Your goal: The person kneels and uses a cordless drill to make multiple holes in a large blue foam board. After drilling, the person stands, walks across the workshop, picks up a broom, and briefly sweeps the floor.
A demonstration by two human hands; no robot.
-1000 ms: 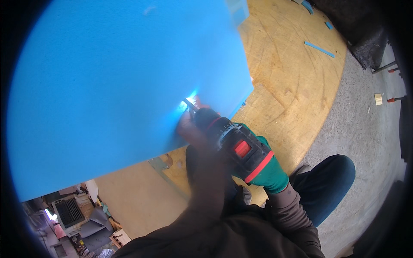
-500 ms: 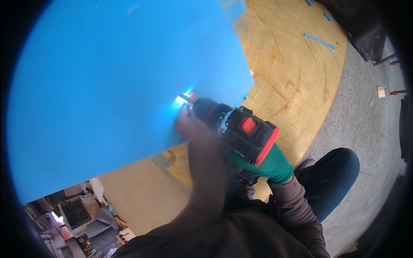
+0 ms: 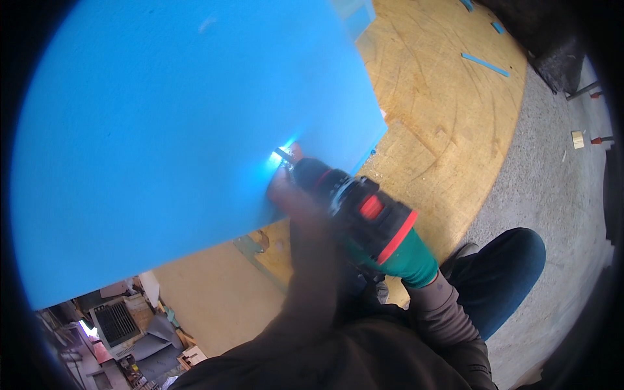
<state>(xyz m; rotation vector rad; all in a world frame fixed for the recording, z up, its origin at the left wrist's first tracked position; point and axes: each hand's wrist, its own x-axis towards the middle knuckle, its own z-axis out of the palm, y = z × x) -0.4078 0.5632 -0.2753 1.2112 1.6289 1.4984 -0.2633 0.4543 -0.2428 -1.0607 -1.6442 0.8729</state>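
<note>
A black and red cordless drill [image 3: 367, 208] lies in my right hand [image 3: 413, 260], which wears a green glove and is closed round its handle. The drill points up and left, with its bit [image 3: 284, 155] against a large blue panel [image 3: 162, 130]. A bright light from the drill falls on the panel round the tip. My left hand [image 3: 286, 188], bare and partly blurred, has its fingers pinched about the bit's end, close against the panel. Whatever they hold there is too small and glaring to make out.
Beneath the panel is a worn plywood surface [image 3: 448, 123] with a thin blue strip [image 3: 485, 65] on it. A beige board [image 3: 208, 292] lies at lower left, beside clutter with a black grille [image 3: 117, 323]. Grey floor [image 3: 520, 175] shows at right, with a small wooden block [image 3: 577, 140].
The drill's rear has shifted slightly left and down along with my right hand. My left hand stays by the bit at the same place on the panel.
</note>
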